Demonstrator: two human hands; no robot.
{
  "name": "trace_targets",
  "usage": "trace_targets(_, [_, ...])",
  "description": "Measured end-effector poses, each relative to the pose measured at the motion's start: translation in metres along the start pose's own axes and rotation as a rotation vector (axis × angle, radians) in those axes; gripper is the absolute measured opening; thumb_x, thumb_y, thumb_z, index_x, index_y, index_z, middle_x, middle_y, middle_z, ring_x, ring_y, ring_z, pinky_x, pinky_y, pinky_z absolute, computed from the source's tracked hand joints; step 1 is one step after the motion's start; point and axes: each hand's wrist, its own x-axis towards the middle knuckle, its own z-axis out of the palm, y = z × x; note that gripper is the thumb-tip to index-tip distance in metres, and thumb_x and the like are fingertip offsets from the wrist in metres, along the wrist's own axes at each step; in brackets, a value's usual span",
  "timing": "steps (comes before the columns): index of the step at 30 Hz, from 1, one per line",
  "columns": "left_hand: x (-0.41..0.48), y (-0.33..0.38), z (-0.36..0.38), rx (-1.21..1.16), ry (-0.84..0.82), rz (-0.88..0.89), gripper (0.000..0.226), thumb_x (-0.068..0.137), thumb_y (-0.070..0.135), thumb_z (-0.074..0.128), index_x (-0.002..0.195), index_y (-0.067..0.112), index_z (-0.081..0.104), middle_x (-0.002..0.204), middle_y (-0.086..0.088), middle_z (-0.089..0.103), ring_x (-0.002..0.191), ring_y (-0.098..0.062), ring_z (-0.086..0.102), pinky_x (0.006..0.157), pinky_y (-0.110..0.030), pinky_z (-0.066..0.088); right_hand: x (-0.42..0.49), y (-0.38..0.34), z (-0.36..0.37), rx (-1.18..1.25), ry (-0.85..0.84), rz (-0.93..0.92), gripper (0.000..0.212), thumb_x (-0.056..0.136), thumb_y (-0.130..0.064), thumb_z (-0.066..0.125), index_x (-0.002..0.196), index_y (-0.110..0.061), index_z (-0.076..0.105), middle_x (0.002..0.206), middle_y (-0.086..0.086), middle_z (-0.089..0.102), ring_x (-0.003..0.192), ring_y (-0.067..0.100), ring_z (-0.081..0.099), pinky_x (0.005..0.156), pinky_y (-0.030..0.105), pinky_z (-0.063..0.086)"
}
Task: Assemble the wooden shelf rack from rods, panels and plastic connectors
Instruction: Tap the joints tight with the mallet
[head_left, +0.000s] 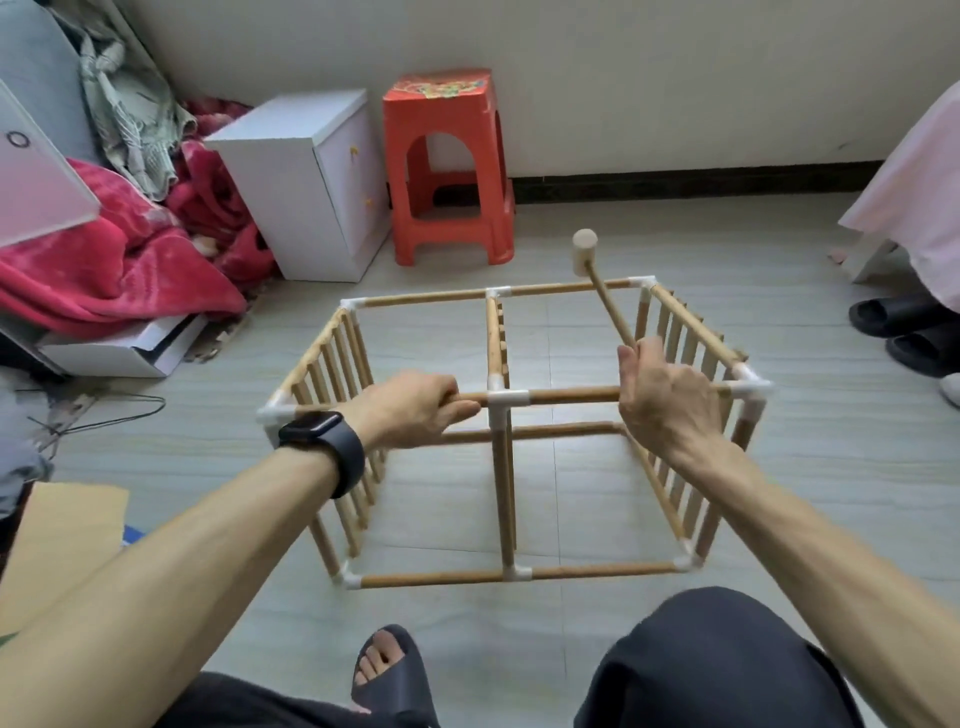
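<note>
Slippered foot (384, 662), left hand (415, 410) fingers (453, 399) gripping rack rod (571, 396), right hand (670, 400) fingers (640, 358) holding wooden mallet (608, 301)

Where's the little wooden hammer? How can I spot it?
Find the red plastic stool at the back, then the wooden rack standing in front of it. Over the rack's far right corner, the right hand holds the mallet: the only stick with a fat round head, fixed to nothing.

Both arms outstretched forward; left grip (415, 410) curled round rod (475, 398); right grip (670, 400) apparently clasping mallet handle (610, 309).
</note>
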Motion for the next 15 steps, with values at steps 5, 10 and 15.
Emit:
trace_targets(5, [0.043,0.008,-0.037,0.059,0.404,0.065,0.040,0.100,0.060,0.041,0.088,0.024,0.054,0.079,0.007,0.054,0.081,-0.022,0.052,0.074,-0.040,0.040,0.068,-0.004,-0.012,-0.045,0.148,-0.099,0.031,0.111,-0.030,0.030,0.096,-0.009,0.048,0.063,0.006,0.056,0.051,0.028,0.051,0.065,0.045,0.047])
trace_targets(10, [0.096,0.015,-0.040,0.106,0.497,0.098,0.040,0.101,0.059,0.039,0.086,0.026,0.055,0.074,0.010,0.049,0.082,-0.023,0.052,0.071,-0.036,0.027,0.110,0.016,-0.004,-0.095,0.131,-0.047,0.029,0.110,-0.029,0.030,0.099,-0.007,0.047,0.067,0.008,0.055,0.057,0.029,0.052,0.065,0.045,0.046])
trace_targets(15, [0.159,0.008,-0.018,0.098,0.499,0.051,0.050,0.101,0.060,0.037,0.093,0.019,0.064,0.083,0.001,0.062,0.086,-0.026,0.059,0.071,-0.036,0.030,0.077,0.019,0.019,0.140,0.112,0.045,0.029,0.108,-0.032,0.032,0.089,-0.018,0.049,0.080,0.003,0.054,0.072,0.025,0.051,0.064,0.036,0.036])
